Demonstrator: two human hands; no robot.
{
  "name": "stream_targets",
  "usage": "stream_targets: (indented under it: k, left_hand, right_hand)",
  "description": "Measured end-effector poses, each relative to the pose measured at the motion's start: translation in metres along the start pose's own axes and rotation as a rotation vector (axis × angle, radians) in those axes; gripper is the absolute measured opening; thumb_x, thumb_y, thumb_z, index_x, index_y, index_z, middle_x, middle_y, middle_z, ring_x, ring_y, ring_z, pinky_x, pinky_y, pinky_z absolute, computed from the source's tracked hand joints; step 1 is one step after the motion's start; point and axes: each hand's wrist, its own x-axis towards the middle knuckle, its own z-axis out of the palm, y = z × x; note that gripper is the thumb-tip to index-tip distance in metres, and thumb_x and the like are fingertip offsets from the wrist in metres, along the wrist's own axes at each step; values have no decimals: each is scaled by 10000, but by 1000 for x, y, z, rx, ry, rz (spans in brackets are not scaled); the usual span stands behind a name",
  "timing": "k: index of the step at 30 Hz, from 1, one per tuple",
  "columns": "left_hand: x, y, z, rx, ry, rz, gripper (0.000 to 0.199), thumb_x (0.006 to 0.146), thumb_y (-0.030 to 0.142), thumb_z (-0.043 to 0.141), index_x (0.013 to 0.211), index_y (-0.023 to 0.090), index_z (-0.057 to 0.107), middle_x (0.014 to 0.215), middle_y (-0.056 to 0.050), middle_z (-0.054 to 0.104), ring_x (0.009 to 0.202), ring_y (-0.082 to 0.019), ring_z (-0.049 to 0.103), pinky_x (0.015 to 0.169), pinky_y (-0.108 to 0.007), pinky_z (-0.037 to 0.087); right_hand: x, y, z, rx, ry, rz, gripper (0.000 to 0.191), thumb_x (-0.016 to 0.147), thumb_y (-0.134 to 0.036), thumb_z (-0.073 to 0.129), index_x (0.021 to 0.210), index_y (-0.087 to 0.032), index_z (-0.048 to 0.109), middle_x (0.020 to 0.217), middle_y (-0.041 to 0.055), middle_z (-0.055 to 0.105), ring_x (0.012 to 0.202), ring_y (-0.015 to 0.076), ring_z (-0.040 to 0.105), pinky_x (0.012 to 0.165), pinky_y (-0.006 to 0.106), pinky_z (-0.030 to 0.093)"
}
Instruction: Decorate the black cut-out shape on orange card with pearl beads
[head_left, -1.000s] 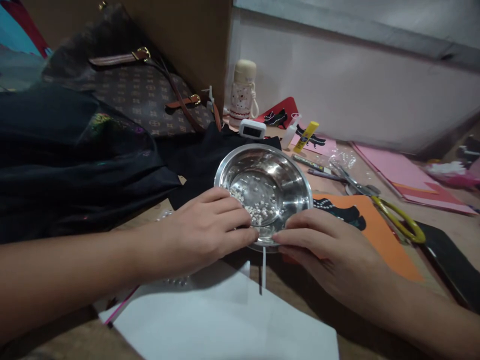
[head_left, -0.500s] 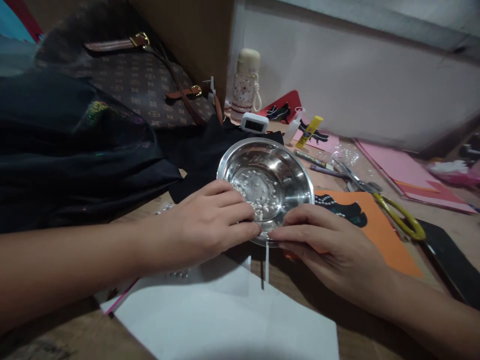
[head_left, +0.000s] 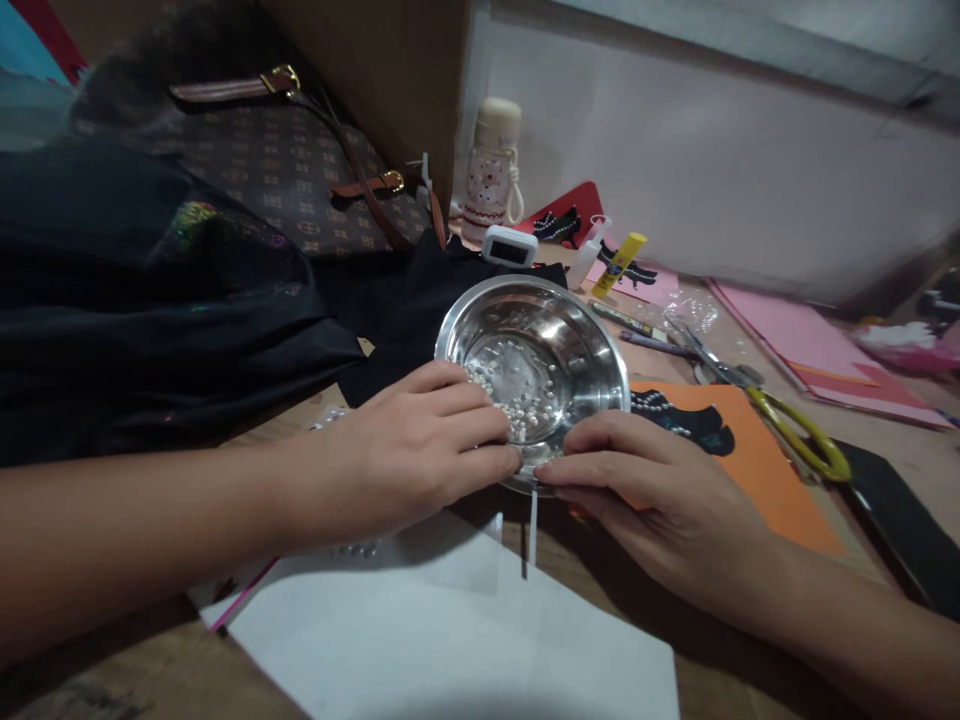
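A shiny metal bowl (head_left: 592,345) holds many small pearl-like beads (head_left: 529,412) at its bottom. My left hand (head_left: 420,435) lies over the bowl's near left rim, fingers bent together and wrapped over the edge. At the near right rim is my right hand (head_left: 645,480), its thumb and fingertips pinched together. From those fingertips a thin white strip (head_left: 533,530) hangs down below the rim. The two hands' tips almost meet. A white sheet of paper (head_left: 465,630) lies under and in front of the hands, with a few pearl beads (head_left: 360,548) beside my left wrist.
Right of the bowl lie an orange sheet (head_left: 772,480) with black beaded cutouts and scissors (head_left: 802,435) with yellow handles. Behind stand a glue stick (head_left: 619,265), a small squeeze bottle (head_left: 589,253) and a flask (head_left: 491,165). Dark cloth (head_left: 150,310) and a patterned bag (head_left: 315,200) fill the left.
Little differs. My right fingertips and the white strip have shifted very slightly left; the bowl and my left hand stay nearly in place.
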Motion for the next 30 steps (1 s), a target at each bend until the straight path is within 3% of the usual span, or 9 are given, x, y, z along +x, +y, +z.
stream_targets:
  k: [9,30]
  left_hand:
    - [0,0,0,6,-21,4,292,1074,188,331,1100,182,622,1034,-37,704,954,-190,607,884,-374,386]
    - [1,1,-1,29,20,20,306,1071,176,330,1064,185,635,995,-27,703,918,-192,613,864,-375,422]
  right_hand:
    - [-1,1,-1,16,22,44,189,953,-105,573,1012,-216,714,922,29,666,791,130,632,684,238,532]
    - [0,0,0,21,-21,0,166,959,-99,570,994,-156,722,916,45,659,800,127,597,697,227,492]
